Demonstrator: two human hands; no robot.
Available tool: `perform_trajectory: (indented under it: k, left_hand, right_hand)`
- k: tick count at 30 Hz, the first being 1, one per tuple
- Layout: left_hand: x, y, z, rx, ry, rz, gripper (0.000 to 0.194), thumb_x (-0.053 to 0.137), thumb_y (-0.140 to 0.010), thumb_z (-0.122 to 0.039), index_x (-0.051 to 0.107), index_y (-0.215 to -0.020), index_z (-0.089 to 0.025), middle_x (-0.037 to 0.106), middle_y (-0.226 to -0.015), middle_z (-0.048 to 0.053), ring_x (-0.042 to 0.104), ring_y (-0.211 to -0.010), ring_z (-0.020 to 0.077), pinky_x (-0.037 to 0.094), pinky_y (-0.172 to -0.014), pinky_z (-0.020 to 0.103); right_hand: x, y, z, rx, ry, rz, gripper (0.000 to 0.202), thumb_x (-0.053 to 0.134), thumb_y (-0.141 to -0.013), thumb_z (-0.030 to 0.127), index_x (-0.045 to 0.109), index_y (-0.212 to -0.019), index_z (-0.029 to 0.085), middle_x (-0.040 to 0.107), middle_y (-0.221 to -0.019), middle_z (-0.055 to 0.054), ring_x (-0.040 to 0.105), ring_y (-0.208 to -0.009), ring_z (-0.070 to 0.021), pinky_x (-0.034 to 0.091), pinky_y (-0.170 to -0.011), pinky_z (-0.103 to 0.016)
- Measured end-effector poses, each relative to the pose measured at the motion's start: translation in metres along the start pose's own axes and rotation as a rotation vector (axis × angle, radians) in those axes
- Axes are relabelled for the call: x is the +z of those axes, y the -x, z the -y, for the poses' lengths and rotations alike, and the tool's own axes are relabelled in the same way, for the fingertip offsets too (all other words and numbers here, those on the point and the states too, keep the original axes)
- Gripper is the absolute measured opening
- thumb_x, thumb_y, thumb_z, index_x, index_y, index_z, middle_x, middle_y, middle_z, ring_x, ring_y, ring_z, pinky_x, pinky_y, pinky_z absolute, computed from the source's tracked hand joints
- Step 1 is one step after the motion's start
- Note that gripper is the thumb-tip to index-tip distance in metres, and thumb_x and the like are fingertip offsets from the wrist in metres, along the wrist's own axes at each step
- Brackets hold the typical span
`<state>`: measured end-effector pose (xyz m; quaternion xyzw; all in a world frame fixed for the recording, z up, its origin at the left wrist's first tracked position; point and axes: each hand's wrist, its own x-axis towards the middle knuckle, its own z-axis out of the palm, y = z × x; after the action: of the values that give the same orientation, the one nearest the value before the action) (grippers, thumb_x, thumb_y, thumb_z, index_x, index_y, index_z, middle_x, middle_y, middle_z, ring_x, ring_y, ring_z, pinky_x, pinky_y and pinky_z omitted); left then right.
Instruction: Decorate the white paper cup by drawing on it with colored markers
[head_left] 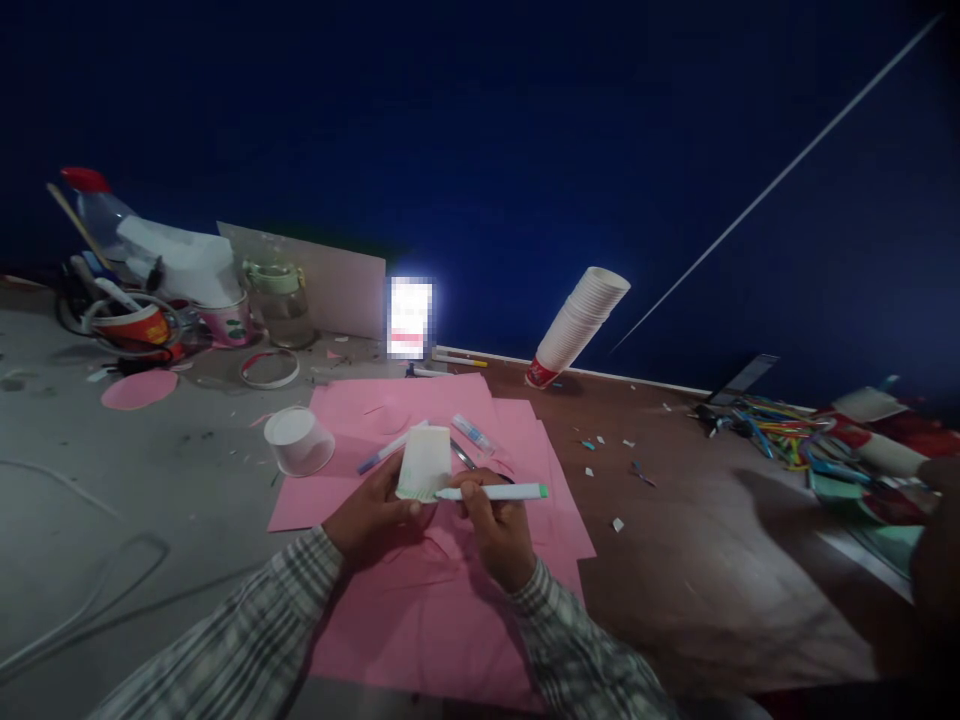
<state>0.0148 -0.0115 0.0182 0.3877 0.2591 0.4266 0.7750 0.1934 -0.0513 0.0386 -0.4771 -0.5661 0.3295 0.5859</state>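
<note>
My left hand (373, 512) is closed around the side of a white paper cup (426, 460), holding it tilted above pink paper sheets (442, 640). Green marks run along the cup's edge nearest me. Pinched in my right hand (495, 528) is a marker (510, 492) with a white barrel and green end; its tip meets the marked edge of the cup. Behind the cup, a marker with a blue end (373, 461) and a clear-and-blue tube (473, 434) lie on the pink paper. Scissors (462, 455) are partly hidden behind the cup and my right hand.
Left of the paper stands an upturned white cup (298, 442). Farther left are a glass jar (279, 305), a cut cup ring (269, 369) and a cup of tools (135, 328). A leaning stack of paper cups (577, 325) stands behind; colourful strips (776, 425) lie right.
</note>
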Motion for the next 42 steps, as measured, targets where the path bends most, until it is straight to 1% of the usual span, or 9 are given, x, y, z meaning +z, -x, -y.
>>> perform_trajectory:
  k: [2, 4, 7, 10, 16, 20, 26, 34, 42]
  left_hand:
    - [-0.0014, -0.0006, 0.0011, 0.007, -0.018, 0.001, 0.080, 0.102, -0.060, -0.037, 0.071, -0.132, -0.021, 0.074, -0.117, 0.010, 0.063, -0.104, 0.0271, 0.048, -0.088, 0.034]
    - [-0.0026, -0.0008, 0.0019, -0.013, -0.025, 0.005, 0.080, 0.102, -0.061, -0.038, 0.071, -0.133, -0.021, 0.073, -0.112, 0.009, 0.063, -0.098, 0.0250, 0.047, -0.084, 0.033]
    - [-0.0033, -0.0006, 0.0022, -0.039, -0.022, 0.000, 0.081, 0.102, -0.060, -0.038, 0.070, -0.133, -0.022, 0.072, -0.107, 0.008, 0.063, -0.092, 0.0233, 0.047, -0.078, 0.032]
    - [-0.0032, -0.0006, 0.0015, -0.036, -0.030, -0.007, 0.082, 0.102, -0.060, -0.040, 0.070, -0.133, -0.022, 0.072, -0.110, 0.009, 0.063, -0.094, 0.0237, 0.048, -0.078, 0.031]
    - [-0.0020, -0.0005, -0.0011, -0.038, -0.048, -0.015, 0.081, 0.103, -0.059, -0.039, 0.070, -0.132, -0.024, 0.072, -0.109, 0.007, 0.061, -0.092, 0.0223, 0.048, -0.077, 0.030]
    - [0.0015, 0.0010, -0.0039, -0.021, -0.043, -0.013, 0.079, 0.103, -0.059, -0.037, 0.072, -0.130, -0.024, 0.073, -0.111, 0.007, 0.062, -0.097, 0.0236, 0.049, -0.082, 0.032]
    - [0.0027, 0.0021, -0.0041, -0.055, -0.008, -0.012, 0.079, 0.102, -0.060, -0.034, 0.070, -0.132, -0.024, 0.071, -0.102, 0.006, 0.061, -0.087, 0.0209, 0.046, -0.073, 0.029]
    - [-0.0030, -0.0002, -0.0002, -0.013, -0.058, 0.001, 0.081, 0.101, -0.062, -0.038, 0.069, -0.135, -0.023, 0.072, -0.104, 0.007, 0.062, -0.093, 0.0233, 0.047, -0.081, 0.033]
    - [-0.0012, 0.0010, -0.0028, -0.049, -0.066, 0.005, 0.083, 0.101, -0.062, -0.038, 0.067, -0.137, -0.022, 0.069, -0.095, 0.004, 0.056, -0.076, 0.0162, 0.044, -0.068, 0.028]
  right_hand:
    - [0.0004, 0.0004, 0.0001, 0.028, -0.039, -0.048, 0.043, 0.060, -0.100, 0.055, 0.077, -0.086, 0.019, 0.060, -0.062, -0.001, 0.053, -0.054, -0.0150, 0.045, -0.052, -0.027]
    - [0.0002, 0.0010, -0.0002, 0.057, -0.071, -0.066, 0.044, 0.059, -0.101, 0.057, 0.076, -0.086, 0.018, 0.059, -0.061, 0.000, 0.053, -0.054, -0.0149, 0.044, -0.051, -0.027]
    - [-0.0010, 0.0018, -0.0010, 0.057, -0.083, -0.020, 0.045, 0.060, -0.100, 0.058, 0.076, -0.085, 0.019, 0.058, -0.060, 0.000, 0.053, -0.053, -0.0146, 0.043, -0.051, -0.027]
    - [-0.0017, 0.0022, -0.0016, 0.044, -0.073, 0.011, 0.045, 0.061, -0.100, 0.058, 0.076, -0.083, 0.019, 0.058, -0.060, 0.000, 0.053, -0.054, -0.0145, 0.042, -0.051, -0.027]
    - [-0.0005, 0.0021, -0.0005, 0.025, -0.045, 0.008, 0.045, 0.059, -0.102, 0.057, 0.076, -0.084, 0.020, 0.059, -0.060, -0.001, 0.053, -0.054, -0.0153, 0.043, -0.052, -0.028]
    - [0.0007, 0.0018, -0.0007, 0.003, -0.017, 0.013, 0.045, 0.058, -0.102, 0.056, 0.076, -0.083, 0.020, 0.059, -0.060, -0.001, 0.054, -0.054, -0.0160, 0.045, -0.053, -0.029]
    - [0.0003, 0.0014, -0.0006, 0.008, 0.028, 0.030, 0.046, 0.059, -0.101, 0.056, 0.076, -0.079, 0.020, 0.059, -0.059, -0.001, 0.055, -0.056, -0.0172, 0.048, -0.057, -0.031]
    - [-0.0026, -0.0005, 0.0008, 0.052, -0.036, 0.016, 0.045, 0.059, -0.101, 0.056, 0.075, -0.080, 0.019, 0.058, -0.057, 0.000, 0.053, -0.052, -0.0145, 0.043, -0.052, -0.027]
    - [-0.0009, -0.0014, 0.0022, 0.040, 0.008, 0.015, 0.046, 0.060, -0.099, 0.058, 0.075, -0.080, 0.018, 0.059, -0.059, -0.001, 0.052, -0.053, -0.0146, 0.043, -0.051, -0.027]
